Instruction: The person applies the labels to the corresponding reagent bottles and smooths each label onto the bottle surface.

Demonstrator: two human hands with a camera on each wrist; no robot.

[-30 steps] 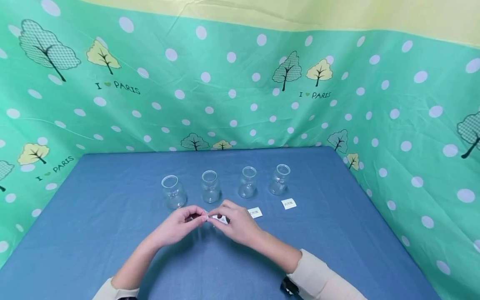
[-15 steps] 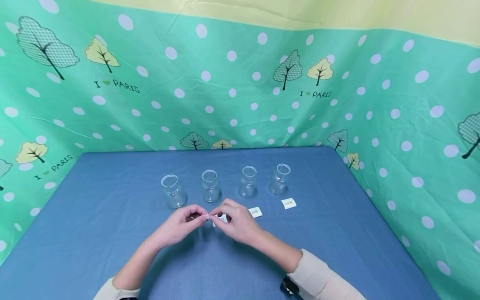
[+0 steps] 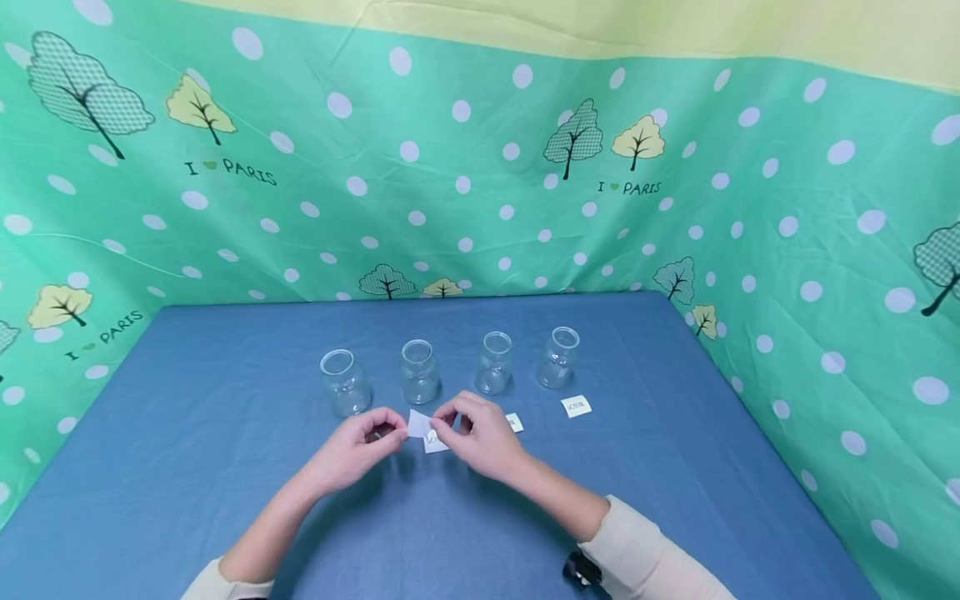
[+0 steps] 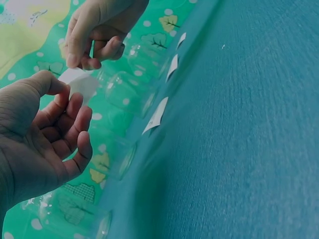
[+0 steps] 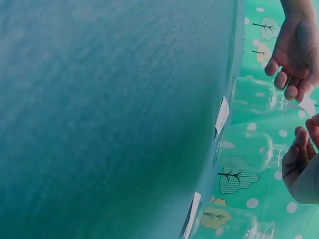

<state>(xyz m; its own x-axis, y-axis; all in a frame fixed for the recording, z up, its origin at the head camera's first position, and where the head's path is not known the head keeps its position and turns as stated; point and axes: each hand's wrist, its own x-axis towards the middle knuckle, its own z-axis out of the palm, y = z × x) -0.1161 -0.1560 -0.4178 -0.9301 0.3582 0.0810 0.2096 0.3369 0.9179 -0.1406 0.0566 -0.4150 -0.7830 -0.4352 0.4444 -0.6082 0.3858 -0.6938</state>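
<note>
In the head view my left hand [image 3: 356, 450] and right hand [image 3: 483, 437] meet above the table, in front of the jars. Between them is a small white paper slip [image 3: 418, 423]. Thumb and finger of the left hand pinch its left side, while the right hand pinches the opposite side. The left wrist view shows the slip [image 4: 79, 82] spread between both hands, apparently creased. Just below and behind it lies a paper label [image 3: 435, 442] with handwriting, partly covered by the right fingers. A second label [image 3: 514, 422] is partly hidden by the right hand.
Several clear glass jars stand in a row without lids: far left [image 3: 347, 387], mid-left [image 3: 420, 379], mid-right [image 3: 495, 367] and far right [image 3: 558, 362]. Another written label [image 3: 576, 406] lies before the far-right jar. A polka-dot curtain [image 3: 465, 200] borders the blue table [image 3: 420, 542].
The paper slip, a thin edge between the fingers before, now shows its broad white face. My right hand has shifted slightly right and up; the left has stayed nearly in place.
</note>
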